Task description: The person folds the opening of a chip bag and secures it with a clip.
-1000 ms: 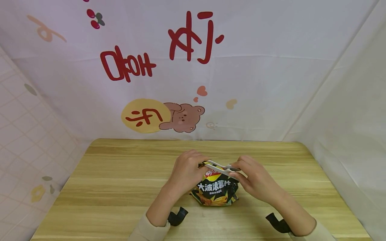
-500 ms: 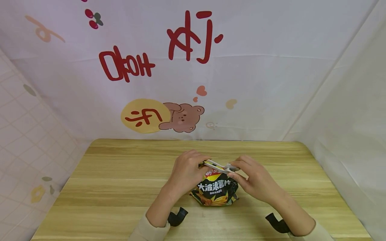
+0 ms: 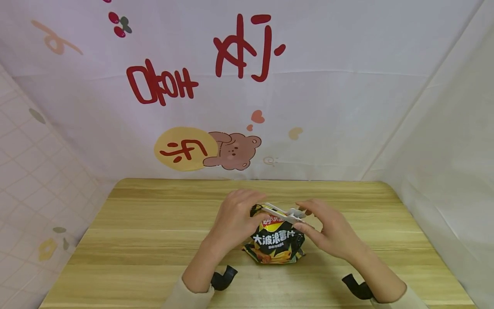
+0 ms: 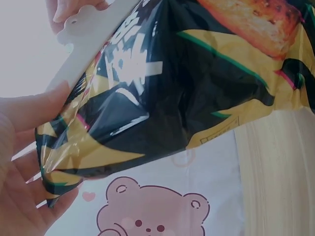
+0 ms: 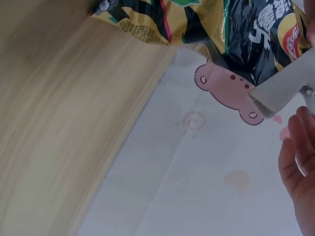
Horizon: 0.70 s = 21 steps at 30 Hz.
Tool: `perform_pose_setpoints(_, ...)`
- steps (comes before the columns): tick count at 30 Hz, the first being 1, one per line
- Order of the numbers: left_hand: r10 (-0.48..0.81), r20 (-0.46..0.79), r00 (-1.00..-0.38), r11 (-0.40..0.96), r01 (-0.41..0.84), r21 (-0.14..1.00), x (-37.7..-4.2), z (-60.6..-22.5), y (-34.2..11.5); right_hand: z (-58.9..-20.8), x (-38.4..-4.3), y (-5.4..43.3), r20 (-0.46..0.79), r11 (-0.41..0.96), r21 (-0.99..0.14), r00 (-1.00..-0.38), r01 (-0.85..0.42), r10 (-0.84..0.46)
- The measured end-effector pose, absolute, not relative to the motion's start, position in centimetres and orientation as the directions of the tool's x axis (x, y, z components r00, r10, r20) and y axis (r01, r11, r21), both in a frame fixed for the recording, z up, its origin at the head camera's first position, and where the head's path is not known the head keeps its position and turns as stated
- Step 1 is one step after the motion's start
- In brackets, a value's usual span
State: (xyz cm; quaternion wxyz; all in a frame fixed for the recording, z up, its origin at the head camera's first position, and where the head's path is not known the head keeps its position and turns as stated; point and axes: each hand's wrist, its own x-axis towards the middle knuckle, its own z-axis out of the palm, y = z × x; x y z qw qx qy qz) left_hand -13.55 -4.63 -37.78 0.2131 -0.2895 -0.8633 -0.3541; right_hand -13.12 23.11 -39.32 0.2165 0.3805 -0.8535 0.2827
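A black-and-yellow potato chip bag (image 3: 274, 241) stands near the middle of the table. Across its top lies a white bag clip (image 3: 292, 218), also along the edge of the bag (image 4: 162, 93) in the left wrist view. My left hand (image 3: 236, 221) is spread around the bag's upper left corner. Its thumb (image 4: 54, 101) touches near the clip's end, while the fingers lie loosely behind the bag. Around the clip's right end is my right hand (image 3: 329, 229), thumb in front and fingers apart. The right wrist view shows those fingers (image 5: 295, 157) extended below the clip (image 5: 283, 86).
The wooden table (image 3: 154, 231) spreads out around the bag. Behind it hangs a white cloth backdrop (image 3: 332, 107) with red lettering and a printed bear. Black curved pieces (image 3: 224, 279) sit at both wrists.
Both hands have loosened: the left fingers have lifted off the bag's corner and the right fingers have spread from the clip's end. Bag and clip have hardly moved.
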Motion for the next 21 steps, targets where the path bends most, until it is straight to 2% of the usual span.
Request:
perform_pose_setpoints(6, 0.321, 0.603, -0.730, 0.571, 0.657, 0.491, -13.3, -37.7, -5.1, -39.5, -13.1, 24.3, 0.587, 0.604, -0.328, -0.658, -0.727, -0.473)
perform_pose_setpoints(13, 0.319, 0.587, -0.744, 0.576, 0.644, 0.503, -12.9, -37.7, -5.9, -40.0, -12.6, 26.4, 0.556, 0.667, -0.387, -0.738, -0.636, -0.381)
perform_pose_setpoints(21, 0.317, 0.599, -0.735, 0.641, 0.632, 0.435, -13.1, -37.8, -8.5, -41.0, -12.6, 29.0, 0.562, 0.707, -0.358, -0.746, -0.610, -0.359)
